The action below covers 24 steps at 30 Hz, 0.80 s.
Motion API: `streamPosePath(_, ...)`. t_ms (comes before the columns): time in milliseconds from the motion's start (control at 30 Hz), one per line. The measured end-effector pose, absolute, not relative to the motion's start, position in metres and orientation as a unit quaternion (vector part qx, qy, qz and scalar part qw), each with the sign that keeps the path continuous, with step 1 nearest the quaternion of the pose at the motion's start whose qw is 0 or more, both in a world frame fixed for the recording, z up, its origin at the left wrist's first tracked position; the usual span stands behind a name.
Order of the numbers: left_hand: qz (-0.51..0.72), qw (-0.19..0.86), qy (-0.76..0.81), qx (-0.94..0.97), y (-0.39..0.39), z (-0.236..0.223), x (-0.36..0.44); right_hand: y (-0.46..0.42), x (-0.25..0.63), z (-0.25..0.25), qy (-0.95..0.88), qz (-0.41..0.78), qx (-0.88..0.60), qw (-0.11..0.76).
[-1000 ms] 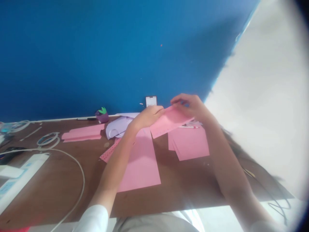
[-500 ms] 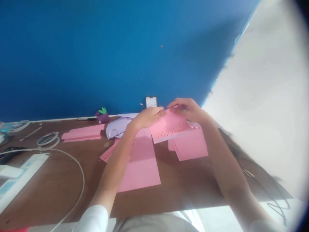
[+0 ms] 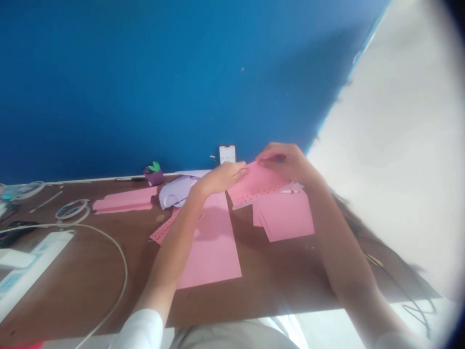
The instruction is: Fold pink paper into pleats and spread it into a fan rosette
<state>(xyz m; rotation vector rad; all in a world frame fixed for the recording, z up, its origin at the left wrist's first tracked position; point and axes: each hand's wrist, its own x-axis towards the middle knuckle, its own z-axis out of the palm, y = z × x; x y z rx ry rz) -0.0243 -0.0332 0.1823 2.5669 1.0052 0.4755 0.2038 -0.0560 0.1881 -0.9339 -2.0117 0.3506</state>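
Observation:
Between my hands, raised above the table, is a piece of pink paper (image 3: pixel 254 182) with rows of small red marks along its lower edge. My left hand (image 3: pixel 223 178) pinches its left upper edge. On the right upper edge, my right hand (image 3: pixel 283 159) grips the same paper with thumb and fingers. Beneath my left forearm lies a large pink sheet (image 3: pixel 214 257). A marked pink strip (image 3: pixel 163 229) shows beside that forearm, partly covered. Under my right wrist rest smaller pink sheets (image 3: pixel 288 218), with a red-and-white pen-like item (image 3: pixel 289 192) on them.
Crumpled lilac paper (image 3: pixel 177 190), a purple pot-like item (image 3: pixel 154 174) with green leaves and a folded pink paper (image 3: pixel 125 199) lie left of my hands. A phone (image 3: pixel 227 153) leans on the blue wall. A white cable (image 3: pixel 125 271) loops across the table's left side.
The held pink paper has tilted, its marked lower edge rising slightly. My right hand has moved a little up and to the right; my left hand has barely shifted.

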Motion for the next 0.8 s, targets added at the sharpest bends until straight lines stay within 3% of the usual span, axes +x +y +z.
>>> streamPosePath(467,0.24,0.19,0.316,0.898,-0.041,0.188,-0.02,-0.057,0.2,0.191,-0.818,0.155,-0.366,0.415)
streamPosePath(800,0.361,0.163,0.333,0.855,-0.05,0.191,-0.012,-0.061,0.196,0.193,-0.739,0.165,-0.435,0.488)
